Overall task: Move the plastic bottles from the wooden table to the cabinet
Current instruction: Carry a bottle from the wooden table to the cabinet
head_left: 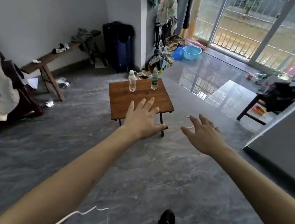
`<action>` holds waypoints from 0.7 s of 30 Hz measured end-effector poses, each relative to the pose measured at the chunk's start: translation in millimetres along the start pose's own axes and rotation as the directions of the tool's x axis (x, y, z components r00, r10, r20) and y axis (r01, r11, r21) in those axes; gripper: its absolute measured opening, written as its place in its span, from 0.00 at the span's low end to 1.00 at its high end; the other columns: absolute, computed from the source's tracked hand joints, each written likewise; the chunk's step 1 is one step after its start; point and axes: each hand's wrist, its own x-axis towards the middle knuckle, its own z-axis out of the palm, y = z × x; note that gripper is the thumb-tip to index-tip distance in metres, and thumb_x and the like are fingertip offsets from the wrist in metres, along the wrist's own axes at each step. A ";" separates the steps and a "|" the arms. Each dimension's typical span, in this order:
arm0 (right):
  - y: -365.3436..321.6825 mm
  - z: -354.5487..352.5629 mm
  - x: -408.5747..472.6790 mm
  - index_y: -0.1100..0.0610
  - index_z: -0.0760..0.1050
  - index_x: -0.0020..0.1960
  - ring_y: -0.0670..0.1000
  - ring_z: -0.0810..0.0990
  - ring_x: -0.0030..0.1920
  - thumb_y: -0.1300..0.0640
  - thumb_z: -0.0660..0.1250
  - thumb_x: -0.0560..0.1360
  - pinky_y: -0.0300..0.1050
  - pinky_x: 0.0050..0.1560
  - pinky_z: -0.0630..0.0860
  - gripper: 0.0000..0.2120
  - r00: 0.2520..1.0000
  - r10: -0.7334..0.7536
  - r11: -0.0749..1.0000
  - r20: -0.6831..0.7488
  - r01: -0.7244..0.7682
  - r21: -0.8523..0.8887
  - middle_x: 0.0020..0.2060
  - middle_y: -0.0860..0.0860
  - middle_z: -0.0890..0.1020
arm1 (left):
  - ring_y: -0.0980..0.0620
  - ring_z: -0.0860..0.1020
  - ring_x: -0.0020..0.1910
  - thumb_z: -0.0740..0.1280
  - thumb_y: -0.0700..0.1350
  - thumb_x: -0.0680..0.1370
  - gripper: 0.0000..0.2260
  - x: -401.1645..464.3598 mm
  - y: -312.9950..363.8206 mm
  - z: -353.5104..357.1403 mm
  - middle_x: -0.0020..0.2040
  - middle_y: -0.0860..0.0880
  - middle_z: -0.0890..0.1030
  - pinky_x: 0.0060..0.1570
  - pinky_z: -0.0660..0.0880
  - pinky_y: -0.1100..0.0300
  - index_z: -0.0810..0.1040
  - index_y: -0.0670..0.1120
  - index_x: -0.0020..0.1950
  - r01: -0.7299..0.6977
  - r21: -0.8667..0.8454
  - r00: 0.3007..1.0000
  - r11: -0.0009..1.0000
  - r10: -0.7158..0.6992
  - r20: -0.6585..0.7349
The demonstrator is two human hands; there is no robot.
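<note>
While both hands' fingers [151, 103] spread released, two bottles [132, 81] upright on wooden table [144, 100], grey tiled floor [135, 175].

Room interior. Grey marbled tile floor [154, 177], glossy and reflecting daylight at upper right. Pale grey walls [45, 4] fill the upper left; a wall corner [140, 19] projects at top centre. Wooden bench [45, 63] with clothes stands along the left wall, dark suitcase [118, 46] beside it. Sliding glass door [254, 26] with railing at upper right. Blue basin [192, 52] on the floor near the door. Dark chair [265, 99] piled with clothes at right.
</note>
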 end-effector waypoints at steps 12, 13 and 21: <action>137.6 -59.0 85.5 0.48 0.52 0.81 0.59 0.51 0.80 0.32 0.51 0.79 0.65 0.76 0.53 0.35 0.997 0.071 0.997 0.026 -0.072 0.025 0.81 0.54 0.50 | 0.46 0.48 0.83 0.56 0.70 0.79 0.35 156.4 110.9 -14.3 0.85 0.49 0.48 0.78 0.41 0.38 0.62 0.53 0.81 -0.112 0.021 0.994 0.993 0.112 0.022; 145.4 -61.6 90.2 0.48 0.52 0.81 0.59 0.51 0.80 0.32 0.51 0.79 0.65 0.76 0.53 0.35 0.996 0.083 0.996 0.023 -0.083 0.027 0.81 0.54 0.50 | 0.45 0.48 0.83 0.56 0.70 0.79 0.35 166.7 116.9 -15.4 0.85 0.49 0.48 0.78 0.41 0.38 0.62 0.53 0.81 -0.121 0.025 0.992 0.992 0.121 0.024; 206.1 -78.0 135.0 0.48 0.52 0.81 0.58 0.51 0.80 0.31 0.49 0.79 0.66 0.76 0.53 0.36 0.981 0.192 0.981 -0.002 -0.192 0.028 0.81 0.53 0.50 | 0.44 0.47 0.84 0.55 0.71 0.80 0.35 259.3 175.3 -27.1 0.85 0.48 0.46 0.78 0.43 0.38 0.62 0.53 0.81 -0.263 0.054 0.965 0.963 0.263 0.021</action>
